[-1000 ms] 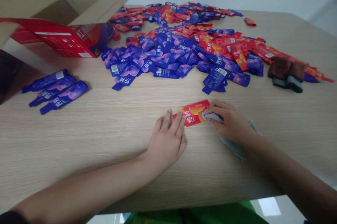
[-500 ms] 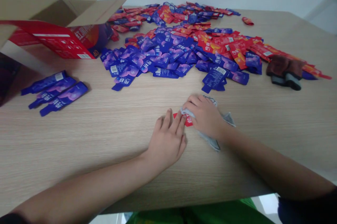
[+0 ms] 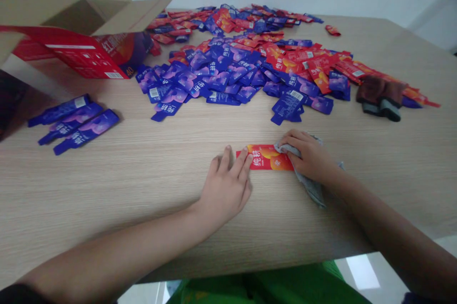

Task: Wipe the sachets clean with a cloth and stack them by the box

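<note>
A red and orange packet (image 3: 269,157) lies flat on the table in front of me, its printed face up. My left hand (image 3: 223,190) has its fingers stretched out, and the fingertips press on the packet's left end. Bunched under my right hand (image 3: 309,154) is a grey cloth (image 3: 310,190), gripped by closed fingers and touching the packet's right end. Part of the cloth hangs loose below the hand. The packet's far right end is covered by the cloth and hand.
Purple packets (image 3: 214,78) and red packets (image 3: 296,59) form a wide heap across the back. Three purple packets (image 3: 87,130) lie apart at the left. Behind them stands an open red carton (image 3: 82,59). Brown and grey fabric pieces (image 3: 382,94) sit at the right.
My right hand has slid the cloth rightward along the packet, baring more of its red and orange face. My left hand stays at the left end.
</note>
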The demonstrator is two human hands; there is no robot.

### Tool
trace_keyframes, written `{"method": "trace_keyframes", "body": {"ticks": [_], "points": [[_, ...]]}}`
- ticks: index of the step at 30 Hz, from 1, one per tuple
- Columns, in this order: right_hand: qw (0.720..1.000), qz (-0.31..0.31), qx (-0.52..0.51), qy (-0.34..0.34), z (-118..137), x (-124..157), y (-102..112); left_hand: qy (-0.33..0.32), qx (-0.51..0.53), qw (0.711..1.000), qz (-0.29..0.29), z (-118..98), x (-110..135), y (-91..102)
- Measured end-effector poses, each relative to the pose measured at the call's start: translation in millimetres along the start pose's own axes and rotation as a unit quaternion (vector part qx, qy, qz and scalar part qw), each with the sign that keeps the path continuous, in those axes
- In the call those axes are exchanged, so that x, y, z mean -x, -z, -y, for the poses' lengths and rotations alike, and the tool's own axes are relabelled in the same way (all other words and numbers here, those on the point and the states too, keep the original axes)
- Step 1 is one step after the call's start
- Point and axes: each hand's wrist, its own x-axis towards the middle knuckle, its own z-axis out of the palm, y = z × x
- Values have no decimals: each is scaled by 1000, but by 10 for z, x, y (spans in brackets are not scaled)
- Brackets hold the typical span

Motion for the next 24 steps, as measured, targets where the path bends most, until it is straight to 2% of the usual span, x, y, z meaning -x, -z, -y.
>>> {"method": "trace_keyframes", "body": {"ticks": [4, 6, 10, 13, 15, 18, 24], "points": [[999, 30, -26, -6, -103, 1, 130, -1, 1, 1000, 0, -1, -5, -1], [999, 35, -30, 0, -61, -64, 187, -1, 4, 1000, -1, 2, -8, 4], [999, -4, -8, 46, 282, -235, 145, -3, 7, 1000, -3, 11, -9, 17], [996, 17, 31, 83, 549, -297, -10, -4, 5, 1000, 0, 12, -7, 27], [994, 31, 52, 87, 614, -291, -102, -3, 4, 1000, 1, 10, -6, 30], [996, 23, 48, 77, 547, -234, -148, -4, 6, 1000, 0, 9, -4, 27], [999, -9, 14, 40, 256, -50, -47, -3, 5, 1000, 2, 4, -2, 23]]}}
